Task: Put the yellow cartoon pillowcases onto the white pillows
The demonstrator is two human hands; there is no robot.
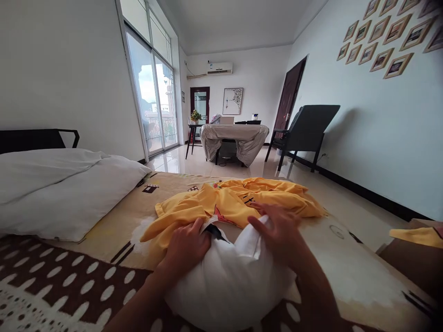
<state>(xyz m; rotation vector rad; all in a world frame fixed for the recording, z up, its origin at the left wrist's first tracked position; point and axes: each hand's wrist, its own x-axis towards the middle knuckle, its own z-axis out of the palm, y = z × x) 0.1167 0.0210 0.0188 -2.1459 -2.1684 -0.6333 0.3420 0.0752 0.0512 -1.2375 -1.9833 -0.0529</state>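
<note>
A bulging white cloth bundle (228, 286) lies right in front of me, with an opening at its far side and something black (216, 232) showing near the left edge. My left hand (188, 244) is closed on the left edge of this opening. At the right edge my right hand (278, 233) grips a raised fold of the white cloth between thumb and fingers, some fingers reaching forward. Just beyond both hands a crumpled yellow garment (277, 193) with a red and black print is spread on the patterned bed cover (117, 230). What fills the bundle is hidden.
A white pillow (65, 193) rests at the left. At the right edge, a cardboard box (408, 263) has yellow cloth (415, 237) over its rim. Beyond the bed stand a plastic-covered table (235, 131) and a dark armchair (308, 129).
</note>
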